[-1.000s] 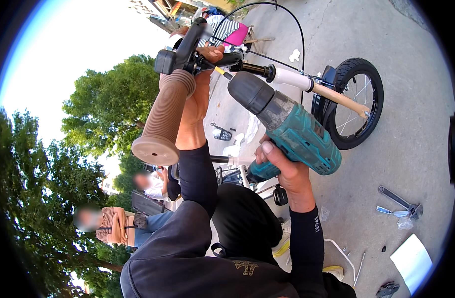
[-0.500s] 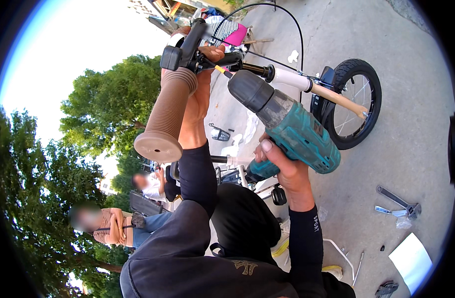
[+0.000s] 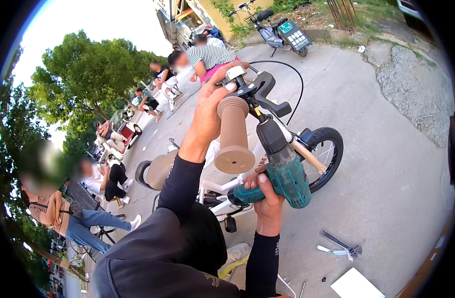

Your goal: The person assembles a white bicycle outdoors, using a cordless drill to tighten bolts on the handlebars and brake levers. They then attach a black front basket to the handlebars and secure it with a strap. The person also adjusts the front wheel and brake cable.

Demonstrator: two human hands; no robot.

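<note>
My left hand (image 3: 206, 109) is closed around the handlebar of a small bicycle, its thumb beside the brake lever clamp. The brown ribbed handlebar grip (image 3: 233, 131) points toward me, just right of that hand. A black brake lever (image 3: 269, 94) sticks out to the right. In my right hand (image 3: 268, 203) is a teal and black cordless drill (image 3: 289, 181), held by its handle. Its chuck points up and its yellow-banded bit reaches the underside of the lever clamp; the exact contact is hidden. Behind the drill stands the bicycle's black front wheel (image 3: 331, 154).
An adjustable wrench (image 3: 341, 243) and a white sheet (image 3: 356, 284) lie on the concrete at lower right. Several people sit at left and at the back; one in striped clothes (image 3: 212, 57) is beyond the handlebar. A parked scooter (image 3: 279, 35) stands at the back.
My view has swung, bringing more people and the scooter into it. The handlebar has turned, so the brake lever now points right. The drill stands more upright, its bit still at the clamp.
</note>
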